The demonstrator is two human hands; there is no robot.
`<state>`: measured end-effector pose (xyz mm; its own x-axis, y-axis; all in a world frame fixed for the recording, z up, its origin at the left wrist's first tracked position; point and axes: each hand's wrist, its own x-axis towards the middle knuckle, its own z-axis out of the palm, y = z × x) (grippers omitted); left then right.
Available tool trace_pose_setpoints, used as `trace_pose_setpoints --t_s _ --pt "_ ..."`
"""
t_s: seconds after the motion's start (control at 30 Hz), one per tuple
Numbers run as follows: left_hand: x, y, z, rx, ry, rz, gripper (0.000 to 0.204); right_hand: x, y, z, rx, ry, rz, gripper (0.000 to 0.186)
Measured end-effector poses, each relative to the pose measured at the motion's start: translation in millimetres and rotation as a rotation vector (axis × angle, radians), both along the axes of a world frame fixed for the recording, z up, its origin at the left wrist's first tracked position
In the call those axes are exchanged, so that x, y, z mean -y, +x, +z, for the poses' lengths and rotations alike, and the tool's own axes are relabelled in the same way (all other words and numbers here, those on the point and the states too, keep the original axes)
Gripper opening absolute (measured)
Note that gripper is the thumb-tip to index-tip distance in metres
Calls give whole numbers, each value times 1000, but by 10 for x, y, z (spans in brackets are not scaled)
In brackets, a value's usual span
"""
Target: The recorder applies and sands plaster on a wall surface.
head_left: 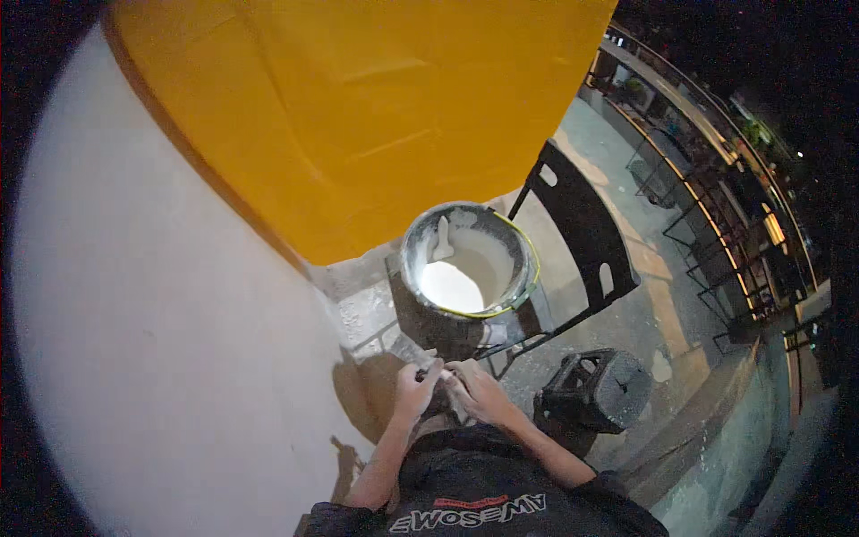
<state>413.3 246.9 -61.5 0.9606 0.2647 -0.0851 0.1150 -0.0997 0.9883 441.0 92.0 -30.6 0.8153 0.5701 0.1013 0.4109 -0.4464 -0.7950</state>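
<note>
Close together in front of my body, both hands have bent fingers dusted with white. My left hand (413, 392) is closed around the dark handle of what looks like a putty knife (407, 349), its flat greyish blade pointing up and left. My right hand (481, 394) is closed beside it, fingertips meeting the left ones; a small whitish piece shows below them, too unclear to name. Just beyond the hands stands a dark bucket (410, 255) with a yellow-green handle. It holds bright white material (450, 286), and a white-coated brush or spatula (443, 242) leans inside its far wall.
The bucket rests on a black folding chair (582, 210), its backrest to the right. A black stool (617, 394) is on the stained floor at right. A white wall (161, 340) fills the left side, and a yellow-orange panel (358, 116) spans the far side. Railings lie at far right.
</note>
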Motion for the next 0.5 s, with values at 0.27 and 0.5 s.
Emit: trace_pose_setpoints --t_s 0.27,0.5 --pt "-227 320 83 -26 -103 67 24 -261 354 -58 -172 65 189 30" --pt "-401 374 393 -47 -182 302 35 -699 839 -35 -364 150 475 31"
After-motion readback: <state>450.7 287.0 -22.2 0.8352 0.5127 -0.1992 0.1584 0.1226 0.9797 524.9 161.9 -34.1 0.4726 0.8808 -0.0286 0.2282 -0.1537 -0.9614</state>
